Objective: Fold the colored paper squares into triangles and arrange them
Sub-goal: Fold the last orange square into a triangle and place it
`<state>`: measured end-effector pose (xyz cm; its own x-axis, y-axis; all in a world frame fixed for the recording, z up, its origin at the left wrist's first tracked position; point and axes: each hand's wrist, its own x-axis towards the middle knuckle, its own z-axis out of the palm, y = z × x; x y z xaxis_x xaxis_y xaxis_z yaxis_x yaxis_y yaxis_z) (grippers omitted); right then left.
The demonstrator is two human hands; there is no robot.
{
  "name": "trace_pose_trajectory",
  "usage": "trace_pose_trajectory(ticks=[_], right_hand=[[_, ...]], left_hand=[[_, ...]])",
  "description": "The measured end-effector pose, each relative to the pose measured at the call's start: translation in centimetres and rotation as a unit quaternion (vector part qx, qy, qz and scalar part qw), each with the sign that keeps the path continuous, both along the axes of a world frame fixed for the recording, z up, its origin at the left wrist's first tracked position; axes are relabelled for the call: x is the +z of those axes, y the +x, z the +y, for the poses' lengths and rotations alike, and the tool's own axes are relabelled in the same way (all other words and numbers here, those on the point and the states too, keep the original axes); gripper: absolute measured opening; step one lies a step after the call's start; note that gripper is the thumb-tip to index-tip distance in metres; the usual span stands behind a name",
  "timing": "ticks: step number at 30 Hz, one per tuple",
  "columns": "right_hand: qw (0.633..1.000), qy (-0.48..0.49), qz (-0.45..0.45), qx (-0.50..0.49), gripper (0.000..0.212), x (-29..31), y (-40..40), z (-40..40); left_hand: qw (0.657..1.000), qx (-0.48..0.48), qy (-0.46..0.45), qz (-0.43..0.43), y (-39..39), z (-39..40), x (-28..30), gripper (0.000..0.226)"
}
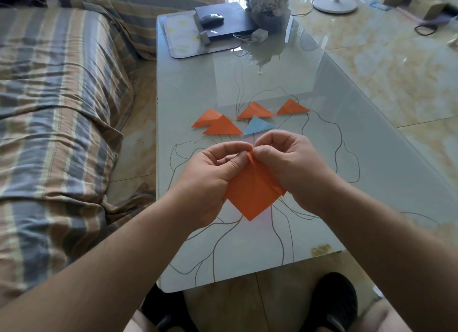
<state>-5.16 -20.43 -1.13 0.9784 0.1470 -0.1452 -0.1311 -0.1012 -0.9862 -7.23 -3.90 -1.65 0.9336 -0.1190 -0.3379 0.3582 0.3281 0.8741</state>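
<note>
Both hands hold one orange paper square [251, 190] above the glass table [247, 255]. My left hand [213, 173] and my right hand [290, 163] pinch its top corner together, fingertips almost touching. The sheet hangs as a diamond, with a second layer showing along its right edge. Beyond the hands lie several folded triangles: an orange one [223, 127] overlapping another orange one [207, 117] at the left, an orange one [255, 111] in the middle, an orange one [292, 107] at the right, and a light blue one [259, 125] nearest my fingers.
A striped sofa [62, 133] runs along the table's left side. At the far end sit a mouse pad [181, 38], a dark laptop [228, 24] with a mouse [212, 19] on it, a charger [259, 34] and a vase [269, 7]. A fan base [334, 3] stands on the tiled floor.
</note>
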Motion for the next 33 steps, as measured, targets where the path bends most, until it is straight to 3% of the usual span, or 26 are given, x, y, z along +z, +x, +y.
trace_pose_trajectory(ticks=[15,26,33], right_hand=[[0.998,-0.003,-0.069,-0.003,0.004,0.0,-0.3,-0.3],[0.999,0.015,-0.033,0.041,0.003,-0.4,0.1,-0.8],[0.998,-0.004,-0.055,0.042,0.004,0.0,0.3,-1.1]], left_hand=[[0.999,-0.008,0.028,-0.041,-0.1,0.4,0.3,0.038],[0.996,0.008,0.069,-0.055,-0.2,0.3,0.4,0.036],[1.0,0.004,-0.015,0.003,-0.2,0.1,0.7,0.034]])
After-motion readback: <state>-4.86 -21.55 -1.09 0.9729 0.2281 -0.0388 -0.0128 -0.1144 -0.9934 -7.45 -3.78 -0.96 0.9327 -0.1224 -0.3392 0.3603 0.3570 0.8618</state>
